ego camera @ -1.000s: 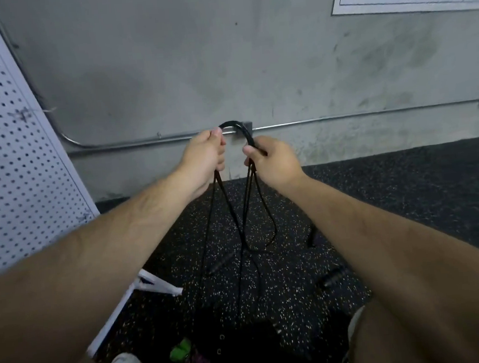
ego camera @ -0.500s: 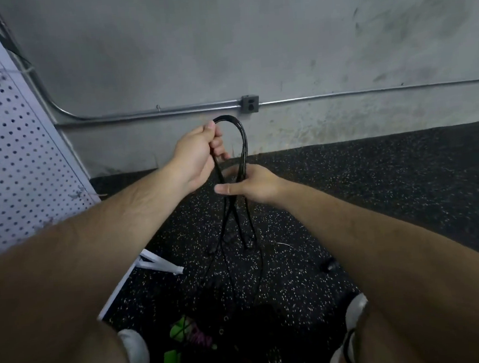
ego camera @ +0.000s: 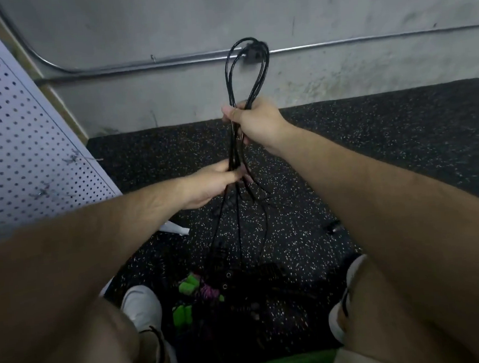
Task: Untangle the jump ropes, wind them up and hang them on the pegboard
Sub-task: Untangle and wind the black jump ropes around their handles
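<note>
1. Head view, the hands: the right hand (ego camera: pixel 256 122) is the upper and farther one, its fingers and thumb curled tight round a bundle of strands of the black jump rope (ego camera: pixel 233 150). The left hand (ego camera: pixel 212 183) sits just below it and nearer the body, fingers pinched round the same bundle.
2. Head view, the rope: it is held up in the air between the two fists. A doubled loop rises above the right fist, in front of the wall pipe (ego camera: pixel 364 39). The loose tails drop from the left hand towards the speckled floor (ego camera: pixel 372 142). Its long axis runs straight up and down, through both grips.
3. Head view, the surroundings: the pegboard (ego camera: pixel 13 127) leans off to the left, well apart from the rope and nearer the left arm. A green and purple heap (ego camera: pixel 195 288), probably more ropes, lies by the feet.
4. My guess: winding is under way, and the slack lies below the left hand, so that hand would feed it upward.
</note>
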